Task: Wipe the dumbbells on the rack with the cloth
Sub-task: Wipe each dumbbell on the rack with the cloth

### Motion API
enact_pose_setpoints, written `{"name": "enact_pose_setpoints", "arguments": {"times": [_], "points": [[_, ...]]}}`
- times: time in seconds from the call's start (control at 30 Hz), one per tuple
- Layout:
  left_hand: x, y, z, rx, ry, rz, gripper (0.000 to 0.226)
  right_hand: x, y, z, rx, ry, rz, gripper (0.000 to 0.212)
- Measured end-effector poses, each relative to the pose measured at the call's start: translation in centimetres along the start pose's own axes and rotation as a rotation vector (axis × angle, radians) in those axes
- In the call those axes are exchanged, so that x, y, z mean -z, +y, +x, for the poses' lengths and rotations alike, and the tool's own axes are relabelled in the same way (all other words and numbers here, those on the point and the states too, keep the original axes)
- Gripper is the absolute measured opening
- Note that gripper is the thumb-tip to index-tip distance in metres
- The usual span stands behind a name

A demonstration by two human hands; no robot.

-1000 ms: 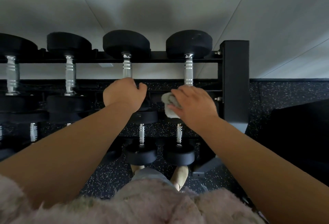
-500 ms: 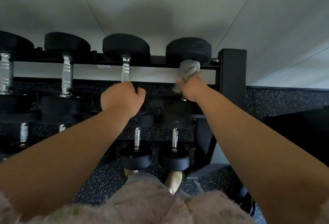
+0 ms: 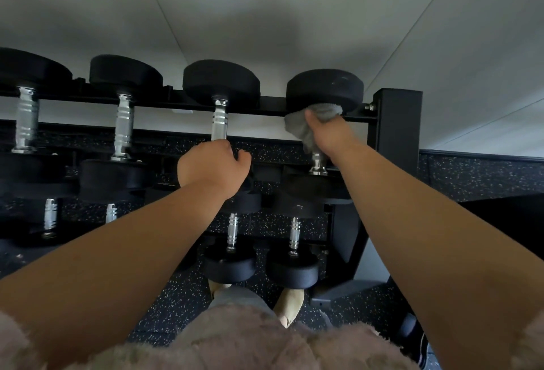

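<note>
Top tier of rack (image 3: 397, 134): round matte-black dumbbell (image 3: 325, 88), ribbed chrome grip. R hand (image 3: 329, 134) clenched on fuzzy grey cloth (image 3: 303, 127), pressed under its far head. L hand (image 3: 213, 168) fisted round the neighbouring dumbbell's handle (image 3: 220, 122).

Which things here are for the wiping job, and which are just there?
For the job:
- grey cloth
- right hand holding it
- left hand gripping a handle
- top-row dumbbells
- rack

Just there:
- speckled floor
- white wall
- shoes

Your cloth (image 3: 316, 122) looks soft grey terry; the dumbbell heads (image 3: 324, 87) matt black rubber; their handles (image 3: 219, 122) ribbed, shiny chrome.
</note>
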State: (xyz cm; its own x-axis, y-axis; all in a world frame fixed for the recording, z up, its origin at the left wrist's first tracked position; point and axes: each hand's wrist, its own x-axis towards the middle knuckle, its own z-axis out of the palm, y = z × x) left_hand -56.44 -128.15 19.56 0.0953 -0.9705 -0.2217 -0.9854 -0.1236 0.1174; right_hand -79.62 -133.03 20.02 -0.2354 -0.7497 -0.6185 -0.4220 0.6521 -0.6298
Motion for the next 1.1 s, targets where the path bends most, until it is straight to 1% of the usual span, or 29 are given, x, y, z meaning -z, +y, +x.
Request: {"name": "enact_pose_setpoints", "arguments": {"times": [0.07,0.13,0.17,0.23,0.27,0.3,0.33,0.37,0.4,0.47,0.5,0.53,0.57,0.63,0.7,0.73,0.8,0.87,0.9,0.93,1.03,1.07,1.1], "points": [[0.1,0.1,0.0,0.002,0.0,0.005,0.043,0.7,1.0,-0.8,0.047,-0.072,-0.243,0.06],[0.1,0.1,0.0,0.007,0.002,0.011,0.043,1.8,1.7,-1.9,0.033,-0.18,-0.467,0.058],[0.1,0.1,0.0,0.008,0.002,0.013,0.043,2.3,2.0,-2.6,0.013,-0.251,-0.542,0.057],[0.1,0.2,-0.1,0.003,0.002,0.015,0.042,2.9,2.4,-3.2,-0.013,-0.358,-0.575,0.055],[0.1,0.2,-0.1,0.001,0.004,0.017,0.042,3.0,2.2,-3.2,-0.021,-0.361,-0.462,0.054],[0.1,0.2,-0.1,-0.001,0.006,0.017,0.042,3.0,1.6,-2.9,-0.066,-0.339,-0.274,0.059],[0.1,0.2,-0.1,-0.002,0.009,0.015,0.042,2.8,1.0,-2.5,-0.111,-0.293,-0.084,0.064],[0.1,0.2,-0.1,-0.001,0.013,0.012,0.042,2.5,0.2,-1.9,-0.12,-0.235,0.051,0.068],[0.1,0.2,-0.1,0.0,0.016,0.011,0.042,2.1,-0.6,-1.5,-0.098,-0.142,0.118,0.069],[0.1,0.1,-0.1,0.0,0.019,0.009,0.042,1.0,-1.0,-0.7,-0.032,0.05,0.113,0.069],[0.1,0.1,-0.1,-0.001,0.018,0.007,0.042,0.5,-0.7,-0.3,-0.025,0.094,0.092,0.066],[0.0,0.1,-0.1,-0.003,0.015,0.006,0.042,0.3,-0.4,-0.3,-0.018,0.099,0.075,0.062],[0.0,0.1,0.0,-0.004,0.014,0.008,0.042,0.3,0.1,-0.2,-0.005,0.084,0.024,0.058],[0.0,0.0,0.0,-0.005,0.018,0.011,0.041,1.0,1.1,-0.7,0.026,-0.006,-0.211,0.052],[-0.1,0.0,0.0,-0.005,0.022,0.016,0.041,1.7,1.9,-2.0,0.044,-0.145,-0.485,0.049],[-0.1,0.0,0.0,-0.006,0.023,0.018,0.041,2.0,2.0,-2.7,0.012,-0.226,-0.581,0.048],[-0.1,0.1,-0.1,-0.005,0.026,0.015,0.042,1.9,1.8,-3.5,-0.051,-0.327,-0.682,0.047],[0.1,0.1,-0.1,-0.001,0.019,0.011,0.042,1.7,1.1,-3.7,-0.08,-0.341,-0.662,0.046],[0.1,0.0,-0.1,-0.001,0.011,0.011,0.042,1.6,1.0,-3.5,-0.065,-0.294,-0.619,0.045],[0.2,0.0,-0.1,-0.003,0.004,0.012,0.042,1.6,1.1,-3.3,-0.036,-0.207,-0.541,0.043],[0.2,0.0,-0.1,-0.006,0.009,0.013,0.042,2.6,1.7,-2.8,0.033,0.222,-0.202,0.039],[0.2,0.1,0.0,-0.006,0.011,0.013,0.041,3.1,1.7,-3.0,0.037,0.329,-0.08,0.039],[0.2,0.1,0.0,-0.006,0.009,0.014,0.042,3.4,1.8,-3.1,0.047,0.401,0.038,0.037]]}}
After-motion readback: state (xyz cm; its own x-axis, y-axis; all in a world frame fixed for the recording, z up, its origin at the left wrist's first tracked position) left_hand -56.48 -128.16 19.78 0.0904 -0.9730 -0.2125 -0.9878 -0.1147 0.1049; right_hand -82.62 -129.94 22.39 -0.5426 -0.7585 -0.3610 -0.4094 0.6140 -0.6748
